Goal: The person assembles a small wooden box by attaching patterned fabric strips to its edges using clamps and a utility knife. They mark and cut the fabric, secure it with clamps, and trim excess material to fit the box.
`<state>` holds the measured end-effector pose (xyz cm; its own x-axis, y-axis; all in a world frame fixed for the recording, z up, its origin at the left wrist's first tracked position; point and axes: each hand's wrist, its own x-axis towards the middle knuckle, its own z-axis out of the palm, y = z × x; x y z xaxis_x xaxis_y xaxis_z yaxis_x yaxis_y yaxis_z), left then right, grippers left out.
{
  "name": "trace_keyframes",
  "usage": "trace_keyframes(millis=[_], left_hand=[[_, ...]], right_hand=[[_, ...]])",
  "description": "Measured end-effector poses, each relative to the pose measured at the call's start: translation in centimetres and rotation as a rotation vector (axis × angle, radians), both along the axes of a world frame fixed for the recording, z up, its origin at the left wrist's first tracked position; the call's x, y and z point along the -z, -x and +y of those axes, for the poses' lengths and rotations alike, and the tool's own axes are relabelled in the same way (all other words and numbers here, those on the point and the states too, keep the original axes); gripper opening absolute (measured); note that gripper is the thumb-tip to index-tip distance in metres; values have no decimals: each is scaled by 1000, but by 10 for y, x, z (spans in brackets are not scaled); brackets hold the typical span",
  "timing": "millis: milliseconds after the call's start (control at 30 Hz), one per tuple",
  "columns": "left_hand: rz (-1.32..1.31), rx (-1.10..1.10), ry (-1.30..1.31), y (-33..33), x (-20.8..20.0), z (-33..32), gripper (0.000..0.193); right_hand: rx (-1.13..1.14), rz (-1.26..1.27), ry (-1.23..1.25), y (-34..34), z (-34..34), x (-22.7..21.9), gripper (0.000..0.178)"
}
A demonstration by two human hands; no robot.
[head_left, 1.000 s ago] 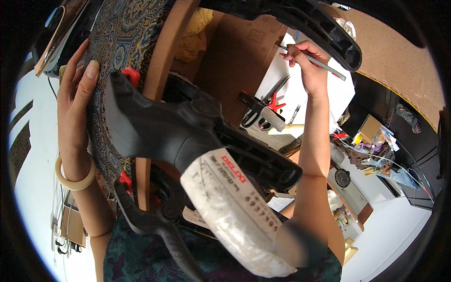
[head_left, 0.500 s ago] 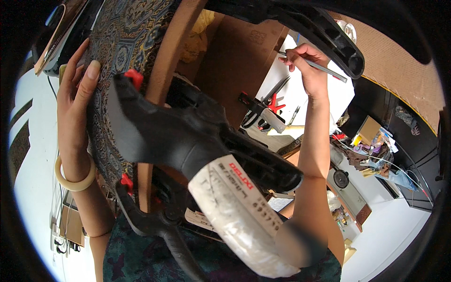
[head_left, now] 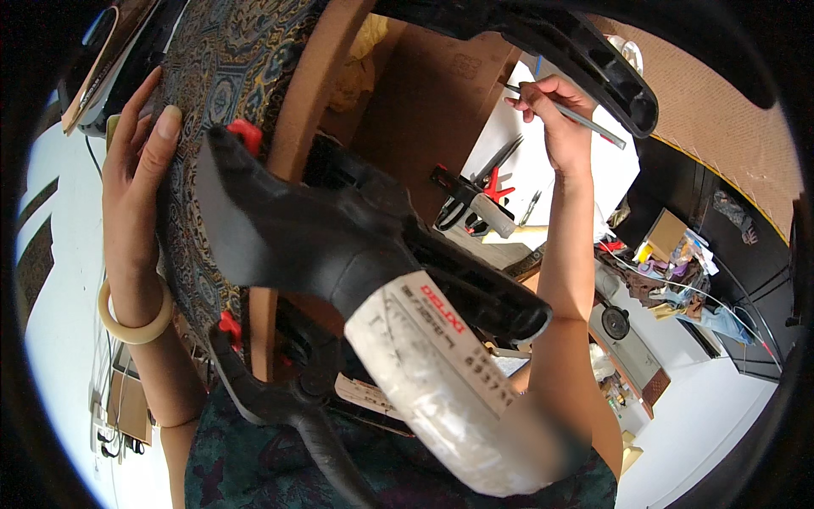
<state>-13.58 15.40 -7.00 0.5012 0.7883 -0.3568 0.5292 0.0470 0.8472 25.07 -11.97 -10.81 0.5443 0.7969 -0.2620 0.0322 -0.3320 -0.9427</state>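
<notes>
Left hand [head_left: 134,191]: fingers stretched out, thumb spread off them, laid along the left side of a dark fabric-covered panel with a blue-and-gold medallion pattern [head_left: 225,76]; flat contact, no closed grip visible, contact under the palm hidden. Cream ring-shaped bangle [head_left: 136,336] on that wrist. Right hand [head_left: 560,119]: narrow pinch, thumb and fingers closed around a slim grey pen-like tool with a red mark [head_left: 599,131], held at a slant, thin end toward upper left, over a white sheet-like surface [head_left: 617,174]. Panel is left of centre, with a curved brown strip [head_left: 307,93] along its right side. Large black plastic spring clamp [head_left: 280,229] sits across panel and strip, red pad [head_left: 246,136] at the strip's left side; its near handle carries a wrinkled off-white wrapped label [head_left: 415,373]. Second black plastic clamp with a red pad [head_left: 261,405] is lower down, at the same strip. Black ribbed clamp handle [head_left: 593,64] comes in from the top, just above the right hand, apart from it in the view. On the white surface, left of the right forearm: small red-and-black clamp [head_left: 498,188] beside a black tool with a pale label [head_left: 492,214]. Brown flat board [head_left: 415,102] fills the space between strip and white surface; crumpled yellow plastic bag [head_left: 356,68] near the strip.
</notes>
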Motion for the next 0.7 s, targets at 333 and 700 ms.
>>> trace_keyframes(millis=[333, 700], left_hand=[[-29, 39, -7, 0, -1, 0, 79], [-3, 24, 22, -3, -5, -2, 75]], right_hand=[[39, -21, -27, 8, 5, -3, 4], [80, -8, -56, 10, 5, 0, 5]])
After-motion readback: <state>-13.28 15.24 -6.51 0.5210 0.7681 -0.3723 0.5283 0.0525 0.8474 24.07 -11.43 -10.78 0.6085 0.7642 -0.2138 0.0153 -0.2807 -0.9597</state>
